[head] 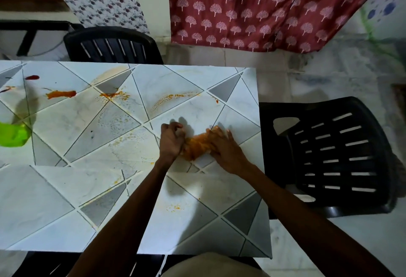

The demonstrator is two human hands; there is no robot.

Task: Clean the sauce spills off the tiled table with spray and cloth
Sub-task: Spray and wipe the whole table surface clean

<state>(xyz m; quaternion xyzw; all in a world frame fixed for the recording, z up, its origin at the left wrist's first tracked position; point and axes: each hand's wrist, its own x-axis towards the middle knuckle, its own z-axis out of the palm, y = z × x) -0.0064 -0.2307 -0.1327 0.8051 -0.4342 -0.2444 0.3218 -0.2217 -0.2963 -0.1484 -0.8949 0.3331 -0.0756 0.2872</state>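
The cloth [195,147], likely limp and sauce-slick, is gripped at its left end by the left hand [170,139] and pressed by the flat right hand [224,148].

Single head-worn view (wide-angle, straight edges bowed); faces forward and steeply down onto the counter [55,210]; close above it; floor [307,74] beyond its far edge.

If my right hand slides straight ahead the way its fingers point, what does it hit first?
The right hand, flat on the stained cloth, points away and leftward. Past bare tile, it would likely meet the thin orange sauce streak first.
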